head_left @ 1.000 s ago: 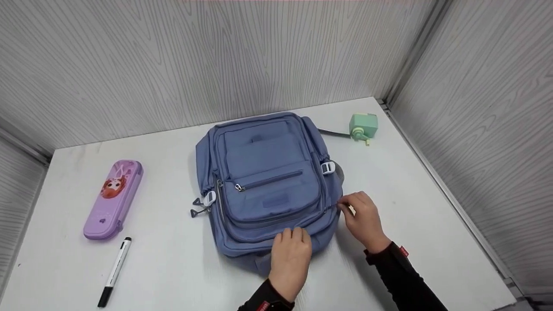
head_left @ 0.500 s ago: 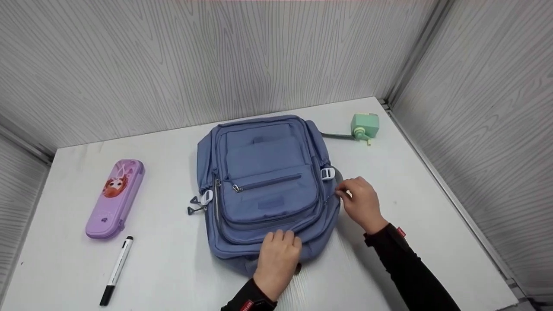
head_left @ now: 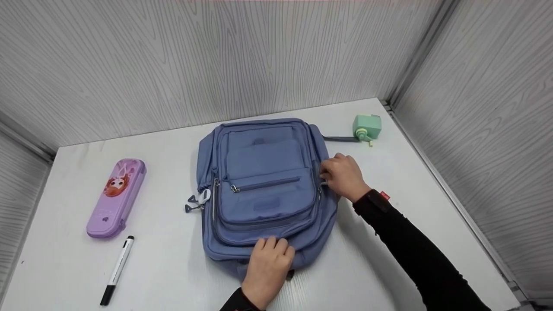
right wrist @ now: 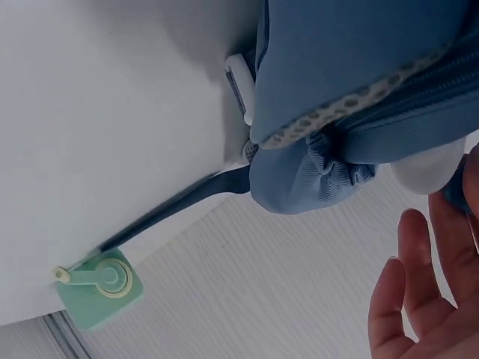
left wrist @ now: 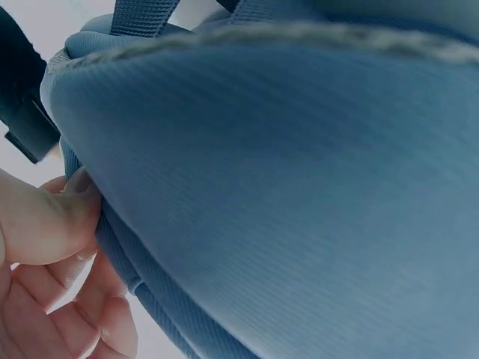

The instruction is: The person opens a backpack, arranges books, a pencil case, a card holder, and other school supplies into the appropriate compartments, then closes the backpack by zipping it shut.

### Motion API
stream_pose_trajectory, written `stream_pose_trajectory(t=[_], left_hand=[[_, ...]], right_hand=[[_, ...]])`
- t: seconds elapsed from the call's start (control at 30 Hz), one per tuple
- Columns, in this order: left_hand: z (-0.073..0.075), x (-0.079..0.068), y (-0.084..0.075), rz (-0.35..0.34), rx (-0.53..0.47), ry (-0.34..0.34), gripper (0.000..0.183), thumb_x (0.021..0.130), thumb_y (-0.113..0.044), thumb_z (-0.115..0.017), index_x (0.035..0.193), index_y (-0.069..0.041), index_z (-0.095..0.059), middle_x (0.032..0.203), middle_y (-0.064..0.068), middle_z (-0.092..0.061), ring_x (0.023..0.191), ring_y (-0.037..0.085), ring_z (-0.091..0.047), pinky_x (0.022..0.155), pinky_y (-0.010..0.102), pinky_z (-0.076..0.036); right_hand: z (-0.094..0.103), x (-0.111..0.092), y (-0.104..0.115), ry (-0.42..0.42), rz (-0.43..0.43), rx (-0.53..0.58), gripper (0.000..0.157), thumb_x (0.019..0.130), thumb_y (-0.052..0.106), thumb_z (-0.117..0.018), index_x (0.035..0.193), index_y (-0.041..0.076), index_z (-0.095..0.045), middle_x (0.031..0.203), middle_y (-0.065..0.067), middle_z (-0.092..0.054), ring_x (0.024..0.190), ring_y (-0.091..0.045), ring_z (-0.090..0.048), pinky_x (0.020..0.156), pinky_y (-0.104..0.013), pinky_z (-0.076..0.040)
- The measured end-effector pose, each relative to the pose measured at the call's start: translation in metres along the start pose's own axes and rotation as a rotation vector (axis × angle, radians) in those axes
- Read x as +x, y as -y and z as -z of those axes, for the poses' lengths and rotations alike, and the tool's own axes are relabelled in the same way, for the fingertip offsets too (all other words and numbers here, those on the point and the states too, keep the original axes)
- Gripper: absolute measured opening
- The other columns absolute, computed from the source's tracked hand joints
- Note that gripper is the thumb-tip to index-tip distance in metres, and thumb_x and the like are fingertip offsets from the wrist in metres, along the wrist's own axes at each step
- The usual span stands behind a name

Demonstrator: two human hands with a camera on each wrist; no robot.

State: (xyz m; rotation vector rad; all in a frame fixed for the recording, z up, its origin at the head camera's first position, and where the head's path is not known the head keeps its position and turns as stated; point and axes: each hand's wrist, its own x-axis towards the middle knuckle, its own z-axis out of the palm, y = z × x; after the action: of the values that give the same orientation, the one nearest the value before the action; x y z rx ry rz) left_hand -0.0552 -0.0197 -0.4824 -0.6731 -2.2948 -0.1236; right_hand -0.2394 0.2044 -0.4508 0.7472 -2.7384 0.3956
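Purple pencil case [head_left: 116,201] lies at the left of your white table [head_left: 168,250], with a black-and-white marker [head_left: 116,272] just below it. Mid-table, the blue backpack [head_left: 268,157] lies front up; your left hand [head_left: 268,270] pinches its bottom edge between thumb and fingers. Your right hand [head_left: 344,177], thumb and forefinger closed together, pinches a small blue part at the backpack's right side, mostly hidden. Beyond, a dark strap [head_left: 340,138] reaches toward a green crank box [head_left: 367,125].
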Motion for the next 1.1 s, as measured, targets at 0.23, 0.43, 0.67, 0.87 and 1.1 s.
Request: stream_pose_trajectory(t=[0.23, 0.43, 0.67, 0.87, 1.1], left_hand=[[0.0, -0.001, 0.002, 0.018, 0.009, -0.001, 0.029, 0.074, -0.009, -0.071, 0.058, -0.018, -0.048, 0.065, -0.002, -0.045, 0.06, 0.014, -0.038, 0.058, 0.027, -0.03], [-0.001, 0.0, 0.003, 0.022, -0.001, 0.001, 0.032, 0.069, -0.008, -0.076, 0.057, -0.018, -0.048, 0.065, -0.003, -0.045, 0.06, 0.014, -0.039, 0.058, 0.027, -0.031], [-0.002, 0.0, 0.005, 0.031, -0.003, -0.009, 0.025, 0.07, -0.008, -0.073, 0.059, -0.017, -0.053, 0.065, -0.003, -0.046, 0.061, 0.016, -0.042, 0.058, 0.028, -0.032], [-0.003, 0.0, 0.006, 0.051, 0.006, -0.012, 0.023, 0.073, -0.008, -0.069, 0.06, -0.017, -0.052, 0.066, -0.003, -0.047, 0.062, 0.016, -0.043, 0.059, 0.028, -0.032], [0.001, -0.003, 0.008, 0.076, -0.017, 0.01, 0.015, 0.075, -0.008, -0.07, 0.068, -0.016, -0.059, 0.069, -0.002, -0.05, 0.063, 0.015, -0.046, 0.059, 0.027, -0.034]], right_hand=[[0.009, 0.018, 0.006, 0.141, -0.034, -0.049, 0.003, 0.081, 0.011, -0.076, 0.079, 0.012, -0.073, 0.08, -0.007, -0.075, 0.076, -0.031, -0.058, 0.069, -0.046, -0.043], [0.016, 0.022, 0.004, 0.18, -0.08, -0.073, 0.003, 0.082, 0.013, -0.074, 0.08, 0.011, -0.075, 0.08, -0.009, -0.075, 0.076, -0.032, -0.06, 0.07, -0.048, -0.045], [0.017, 0.028, 0.003, 0.198, -0.146, -0.061, 0.005, 0.082, 0.012, -0.072, 0.082, 0.013, -0.077, 0.083, -0.006, -0.076, 0.078, -0.033, -0.061, 0.075, -0.051, -0.045], [0.009, 0.031, 0.005, 0.233, -0.16, -0.042, 0.004, 0.081, 0.013, -0.073, 0.078, 0.01, -0.075, 0.081, -0.008, -0.074, 0.079, -0.034, -0.063, 0.075, -0.051, -0.047], [-0.001, 0.02, 0.008, 0.237, -0.037, -0.019, 0.005, 0.08, 0.009, -0.075, 0.08, 0.005, -0.073, 0.082, -0.015, -0.069, 0.08, -0.037, -0.065, 0.072, -0.053, -0.052]])
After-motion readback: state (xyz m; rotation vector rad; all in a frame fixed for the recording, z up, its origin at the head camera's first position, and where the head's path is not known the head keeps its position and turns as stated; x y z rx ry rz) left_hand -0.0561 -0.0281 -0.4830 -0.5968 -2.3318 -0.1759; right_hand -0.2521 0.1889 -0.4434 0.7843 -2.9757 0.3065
